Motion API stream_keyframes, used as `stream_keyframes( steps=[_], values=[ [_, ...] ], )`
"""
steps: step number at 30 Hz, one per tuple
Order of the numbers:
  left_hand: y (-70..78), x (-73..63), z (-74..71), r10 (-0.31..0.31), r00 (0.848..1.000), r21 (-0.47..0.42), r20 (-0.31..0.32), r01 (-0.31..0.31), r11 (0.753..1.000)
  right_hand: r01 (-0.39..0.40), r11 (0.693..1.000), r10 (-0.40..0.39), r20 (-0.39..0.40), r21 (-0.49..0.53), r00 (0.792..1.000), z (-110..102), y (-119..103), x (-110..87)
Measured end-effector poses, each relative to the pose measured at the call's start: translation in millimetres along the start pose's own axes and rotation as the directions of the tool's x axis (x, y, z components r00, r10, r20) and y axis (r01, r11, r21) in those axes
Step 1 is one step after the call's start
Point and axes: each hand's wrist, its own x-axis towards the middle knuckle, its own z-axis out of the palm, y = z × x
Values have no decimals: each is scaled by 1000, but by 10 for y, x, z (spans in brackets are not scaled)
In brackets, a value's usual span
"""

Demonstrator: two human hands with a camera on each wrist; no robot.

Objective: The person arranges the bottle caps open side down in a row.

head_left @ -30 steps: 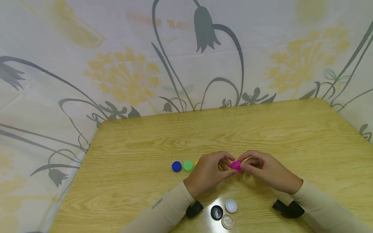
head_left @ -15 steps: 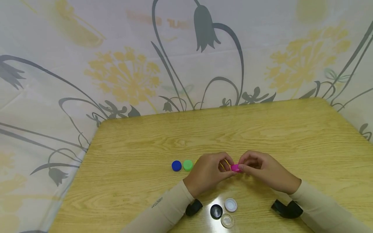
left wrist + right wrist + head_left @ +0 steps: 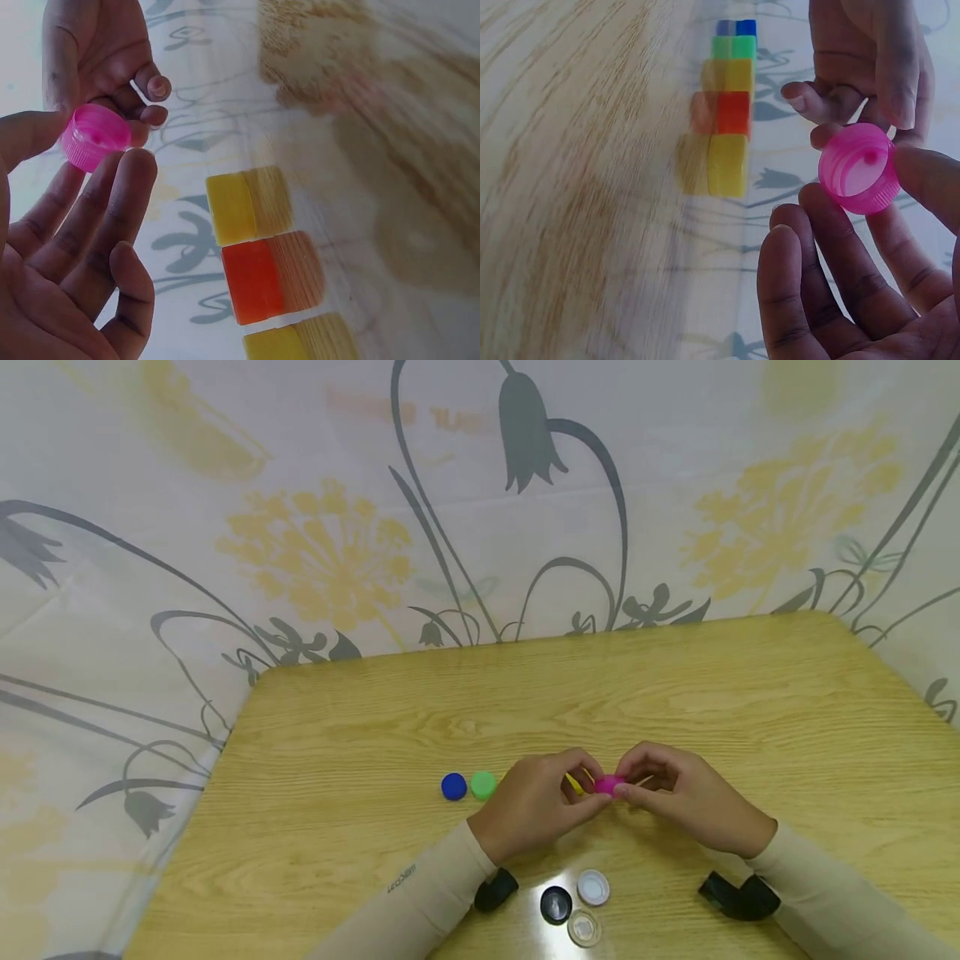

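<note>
A pink bottle cap (image 3: 608, 785) is held up between my two hands, over the right end of a row of caps. My left hand (image 3: 534, 803) pinches it from the left with thumb and fingertips. From the other side, my right hand (image 3: 688, 795) pinches it too. In the right wrist view the pink cap (image 3: 853, 176) shows its hollow, threaded inside and ribbed edge. Along the row stand a blue cap (image 3: 453, 787), a light green cap (image 3: 483, 785), a yellow cap (image 3: 739, 75), a red cap (image 3: 733, 112) and another yellow cap (image 3: 727, 165); my left hand partly hides the row in the head view.
Nearer me on the wooden table (image 3: 360, 718) lie a black cap (image 3: 556, 905), a white cap (image 3: 593, 887) and a clear cap (image 3: 584, 927), close together. Black wrist-camera parts (image 3: 738, 896) hang under both sleeves. A floral-patterned cloth (image 3: 480, 527) rises behind the table.
The pink cap has turned between my fingers: it looked side-on half a second ago and shows a rounder face now. Both hands have stayed almost in place.
</note>
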Motion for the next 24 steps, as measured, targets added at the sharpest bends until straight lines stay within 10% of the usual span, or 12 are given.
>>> stream_keyframes(
  steps=[13,24],
  values=[
    [4,5,-7,-78,997,-5,-12,78,997,137,987,-142,-50,-86,989,52,-1,10],
    [-27,81,-45,-18,999,92,-36,21,996,178,970,-203,-152,-166,967,102,13,34]
  ],
)
